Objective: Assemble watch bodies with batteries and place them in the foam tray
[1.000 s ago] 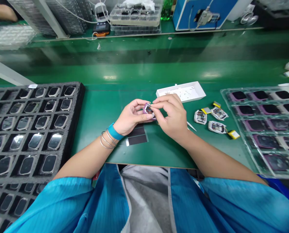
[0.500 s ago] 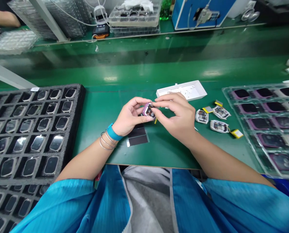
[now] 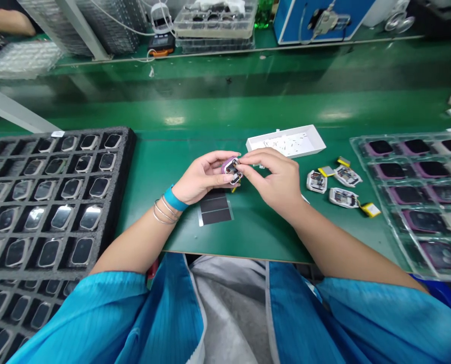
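An opened smartwatch case (image 3: 232, 171), purple outside with its circuitry exposed, is gripped along its edges by my left hand (image 3: 204, 176). My right hand (image 3: 274, 177) pinches with thumb and forefinger at the case's right side; whatever is between those fingertips is too small to make out. A bit of yellow shows just below the case. Under my hands, dark adhesive strips (image 3: 215, 216) on a clear sheet lie on the green table (image 3: 248, 237). Behind my right hand stands a white box lid (image 3: 289, 142) with tiny pieces inside.
Several opened white watch cases (image 3: 344, 197) with yellow batteries (image 3: 370, 210) lie at right. A clear plastic tray (image 3: 395, 237) of purple and white watches is beyond them. At left, black foam trays (image 3: 124, 151) hold watches. A person's arm (image 3: 7, 21) shows at top left.
The watch case has tilted slightly in my left hand, showing more of its inside. My right fingertips stay at its right side. The whole view has shifted a little.
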### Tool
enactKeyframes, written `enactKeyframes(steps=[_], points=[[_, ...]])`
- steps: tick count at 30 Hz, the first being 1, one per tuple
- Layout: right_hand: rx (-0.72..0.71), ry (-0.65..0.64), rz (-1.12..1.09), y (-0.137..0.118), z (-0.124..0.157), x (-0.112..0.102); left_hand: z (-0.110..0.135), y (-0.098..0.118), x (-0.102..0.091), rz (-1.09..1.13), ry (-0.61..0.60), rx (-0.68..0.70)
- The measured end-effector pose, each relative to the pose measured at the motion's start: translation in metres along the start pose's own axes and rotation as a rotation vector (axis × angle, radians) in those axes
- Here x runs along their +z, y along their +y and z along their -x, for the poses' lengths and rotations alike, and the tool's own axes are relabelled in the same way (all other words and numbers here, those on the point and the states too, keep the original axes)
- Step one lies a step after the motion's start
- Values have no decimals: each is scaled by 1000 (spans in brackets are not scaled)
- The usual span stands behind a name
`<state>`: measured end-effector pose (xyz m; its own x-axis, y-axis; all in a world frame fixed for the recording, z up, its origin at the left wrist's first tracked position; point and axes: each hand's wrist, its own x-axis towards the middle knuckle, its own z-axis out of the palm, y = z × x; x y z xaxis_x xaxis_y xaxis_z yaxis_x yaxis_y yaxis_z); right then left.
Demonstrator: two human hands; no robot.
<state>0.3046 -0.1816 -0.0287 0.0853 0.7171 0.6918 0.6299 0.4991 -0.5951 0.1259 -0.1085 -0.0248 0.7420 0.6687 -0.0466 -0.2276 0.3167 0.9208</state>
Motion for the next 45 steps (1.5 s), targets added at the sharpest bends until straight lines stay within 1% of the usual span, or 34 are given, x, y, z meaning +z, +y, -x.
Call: enactKeyframes(steps=[3,6,9,13,23,27,30,32,34,37,40,42,45], points=[[44,-12,-23,-1,0,-1,-2,2,-3,54,-17,-58],[25,13,-41,-6,0,-2,-2,4,-5,84,-29,-57],[-9,-18,-57,-10,1,-1,-2,3,-7,73,-39,-37],[4,-71,-7,-10,2,-1,-2,2,-8,26,-33,0],[-43,-90,124,-11,4,-2,-2,3,-5,-49,7,88],[-54,-116,159,-11,7,1,-2,2,-5,-3,16,44],[-130,-113,167,-14,6,0,-2,2,-7,68,11,-16],[-160,-94,169,-13,2,-5,-1,4,-8,112,18,-40],[-131,-30,206,-8,-4,-16,0,7,-8,147,42,-62],[-14,63,334,13,-15,-37,3,10,-8,188,67,-88],[92,42,464,41,-21,-54,5,11,-8,209,48,-100],[125,11,505,55,-22,-60,6,11,-8,216,26,-106],[158,-3,499,62,-22,-61,6,9,-8,232,-9,-113]])
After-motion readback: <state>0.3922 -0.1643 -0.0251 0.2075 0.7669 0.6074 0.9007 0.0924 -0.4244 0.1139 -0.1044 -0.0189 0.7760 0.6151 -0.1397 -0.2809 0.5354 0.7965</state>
